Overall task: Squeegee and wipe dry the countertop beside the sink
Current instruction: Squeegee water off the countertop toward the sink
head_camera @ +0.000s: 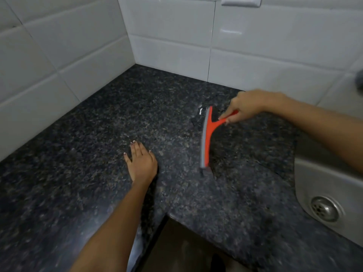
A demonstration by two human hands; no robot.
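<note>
Gripping red squeegee (pixel 207 134) by handle, right hand (pixel 249 106) clenched around it near desk (pixel 78 173) back-right, beside sink (pixel 322 179). Blade long axis runs back-to-front, rubber edge facing left, handle pointing right toward sink. Left hand (pixel 142 161) released, flat on desk mid-area, left of blade, holding nothing.

Dark speckled granite countertop (pixel 94 154), running into a corner of white wall tiles (pixel 172 36) and meeting a steel sink (pixel 322 185) on the right. Notched along the near edge. Resting flat on it, palm down: left hand (pixel 141 162). Set against it near the sink, blade edge down: red squeegee (pixel 206 138), with a wet glint just beside the blade's far end.
</note>
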